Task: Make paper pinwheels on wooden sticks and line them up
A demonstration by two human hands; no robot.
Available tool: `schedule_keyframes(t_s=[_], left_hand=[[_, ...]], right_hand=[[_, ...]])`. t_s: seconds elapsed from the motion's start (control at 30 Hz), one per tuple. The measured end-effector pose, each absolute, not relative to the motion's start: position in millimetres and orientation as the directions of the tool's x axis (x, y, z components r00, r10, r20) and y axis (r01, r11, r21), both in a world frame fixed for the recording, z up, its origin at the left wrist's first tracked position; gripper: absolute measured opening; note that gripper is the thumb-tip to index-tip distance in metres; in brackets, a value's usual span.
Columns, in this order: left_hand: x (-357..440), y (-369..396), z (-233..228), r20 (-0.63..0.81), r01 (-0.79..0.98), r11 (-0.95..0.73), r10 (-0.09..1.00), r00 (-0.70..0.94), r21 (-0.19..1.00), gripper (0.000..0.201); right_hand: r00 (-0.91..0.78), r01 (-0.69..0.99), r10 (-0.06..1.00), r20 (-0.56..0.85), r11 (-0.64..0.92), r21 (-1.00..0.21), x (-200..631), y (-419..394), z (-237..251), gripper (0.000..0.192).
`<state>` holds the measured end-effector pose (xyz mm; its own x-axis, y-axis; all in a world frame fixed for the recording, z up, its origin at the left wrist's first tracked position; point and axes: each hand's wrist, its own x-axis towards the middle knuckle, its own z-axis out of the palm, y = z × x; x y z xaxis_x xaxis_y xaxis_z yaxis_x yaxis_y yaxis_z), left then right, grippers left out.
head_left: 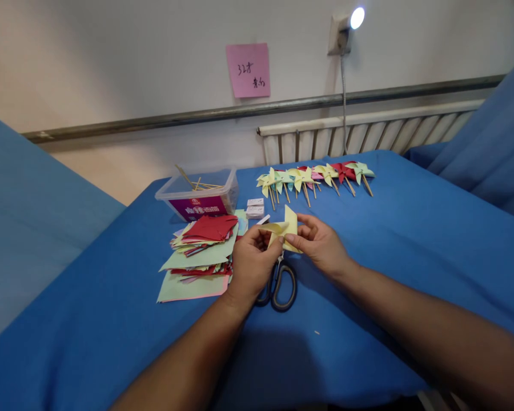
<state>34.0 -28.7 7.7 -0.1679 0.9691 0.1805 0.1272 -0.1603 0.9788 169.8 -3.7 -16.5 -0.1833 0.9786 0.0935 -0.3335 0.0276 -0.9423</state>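
Both hands hold one yellow paper pinwheel [290, 220] with its blades partly folded in. My left hand [255, 260] pinches it near the centre, thumb on top. On the other side, my right hand [323, 242] grips a blade between thumb and fingers. Black-handled scissors [285, 288] lie on the table just below the paper, their blades mostly hidden by the hands. Left of my left hand is a stack of coloured paper pieces [209, 229], red on top, with light green sheets [192, 287] under them.
A clear plastic box [235, 191] with wooden sticks stands at the back left. Small white boxes [255, 209] sit beside it. Several finished pinwheels on sticks [303, 178] lie along the back of the blue-covered table [411, 245]. Behind are a radiator [368, 127] and a wall.
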Motion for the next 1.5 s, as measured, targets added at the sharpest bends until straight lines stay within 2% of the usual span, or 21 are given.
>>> schedule_keyframes(t_s=[0.1, 0.23, 0.67, 1.13, 1.5], left_hand=[[33.1, -29.0, 6.0, 0.207, 0.149, -0.183, 0.965, -0.161, 0.972, 0.018], [32.7, -29.2, 4.2, 0.226, 0.153, -0.202, 0.96, -0.164, 0.967, 0.02], [36.6, -29.0, 8.5, 0.131, 0.054, -0.123, 0.976, -0.175, 0.991, 0.022], [37.9, -29.7, 10.2, 0.134, 0.052, -0.127, 0.978, -0.161, 0.991, 0.019], [36.1, -29.6, 9.8, 0.079, -0.022, -0.083, 0.983, -0.164, 0.996, 0.019]], right_hand=[[-0.233, -0.305, 0.968, 0.095, 0.02, -0.952, 170.0, -4.5, -16.0, 0.032], [-0.18, -0.281, 0.974, 0.136, 0.082, -0.956, 169.2, -7.4, -16.7, 0.025], [-0.098, -0.171, 0.977, 0.189, 0.17, -0.97, 168.9, -9.9, -19.9, 0.024], [-0.089, -0.182, 0.976, 0.2, 0.182, -0.966, 167.9, -9.1, -22.8, 0.017], [-0.128, -0.291, 0.973, 0.194, 0.151, -0.945, 166.3, -8.7, -21.9, 0.024]])
